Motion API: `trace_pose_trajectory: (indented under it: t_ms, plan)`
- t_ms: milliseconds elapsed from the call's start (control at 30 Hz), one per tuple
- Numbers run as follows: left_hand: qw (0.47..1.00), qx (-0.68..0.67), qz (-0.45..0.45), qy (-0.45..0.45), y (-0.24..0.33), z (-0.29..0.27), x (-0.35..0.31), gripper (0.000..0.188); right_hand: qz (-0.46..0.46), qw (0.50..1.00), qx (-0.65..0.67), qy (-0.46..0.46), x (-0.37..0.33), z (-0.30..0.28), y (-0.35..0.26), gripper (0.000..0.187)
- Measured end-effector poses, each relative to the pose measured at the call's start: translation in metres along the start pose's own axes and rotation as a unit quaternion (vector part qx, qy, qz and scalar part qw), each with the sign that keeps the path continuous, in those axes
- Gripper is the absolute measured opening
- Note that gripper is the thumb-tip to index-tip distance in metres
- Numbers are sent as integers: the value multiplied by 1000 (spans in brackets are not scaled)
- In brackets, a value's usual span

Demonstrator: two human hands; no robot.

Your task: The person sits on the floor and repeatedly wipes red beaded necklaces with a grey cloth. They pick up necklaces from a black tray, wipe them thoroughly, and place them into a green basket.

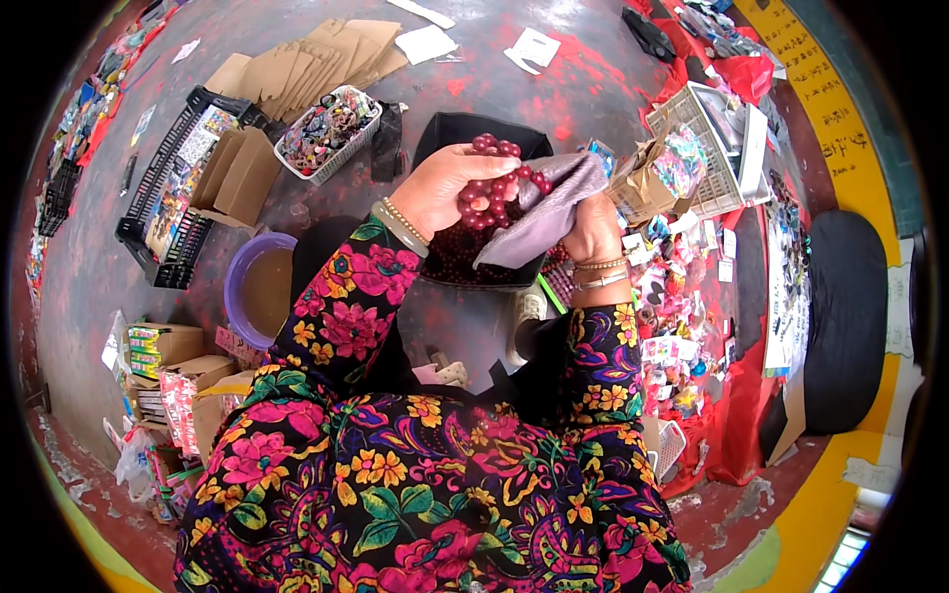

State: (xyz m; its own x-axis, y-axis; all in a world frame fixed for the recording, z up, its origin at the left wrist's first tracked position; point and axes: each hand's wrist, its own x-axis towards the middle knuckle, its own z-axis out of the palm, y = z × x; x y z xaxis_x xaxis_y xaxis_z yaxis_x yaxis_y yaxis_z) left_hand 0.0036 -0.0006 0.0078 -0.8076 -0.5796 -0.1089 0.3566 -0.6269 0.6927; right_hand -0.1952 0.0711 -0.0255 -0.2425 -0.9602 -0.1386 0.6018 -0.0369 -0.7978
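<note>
Between the two hands: strand of glossy dark-red round beads [498, 188], hanging off the left hand [431, 190], thumb and fingers pinching it, more beads looped below the fingers. Right hand [595, 235] clamps the right side of a mauve-grey cloth piece [542, 219], some fingertips hidden behind it. Strand reaches the cloth's upper edge; can't tell if any of it goes inside a fold.

Directly under both hands: black open-topped square box [442, 135], with a mass of small dark-red beads [463, 247] in it.

Right of the right hand: torn brown cardboard box [641, 190] with colourful plastic packs, beside a cream slatted plastic crate [718, 201]. Nearer the body on that side, small packaged trinkets [682, 351] spread by red sheeting [733, 395].

Left of the left hand: round purple tub [234, 287] of murky liquid. Further left, open brown cardboard carton [252, 183] leaning in a long black plastic crate [138, 237].

Ahead-left of the left hand: white plastic basket [351, 158] heaped with mixed small items; beyond it, flat brown cardboard sheets [316, 64] overlapping on the floor [494, 89].
</note>
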Motion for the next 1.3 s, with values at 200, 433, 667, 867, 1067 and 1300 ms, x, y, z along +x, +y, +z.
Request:
trace_pose_trajectory:
  t_ms: [200,433,667,867,1067,1300]
  plan:
    - [998,-53,42,-5,1,-3,-1,16,-70,991,-7,-114,-2,-12,4,50]
    - [999,33,-26,-17,-1,2,-1,17,-88,986,-132,-57,-6,-3,2,39]
    - [999,40,-10,17,-7,9,0,14,-28,995,-86,-50,-5,-1,-2,48]
    - [999,-28,42,3,-4,1,-2,20,-61,990,-25,-121,-7,-4,-1,66]
    - [999,30,-8,-9,-5,3,0,19,-113,980,-119,-112,-12,-5,3,66]
    - [991,133,-24,3,-10,1,3,18,-52,979,-187,-55,-9,7,-4,35]
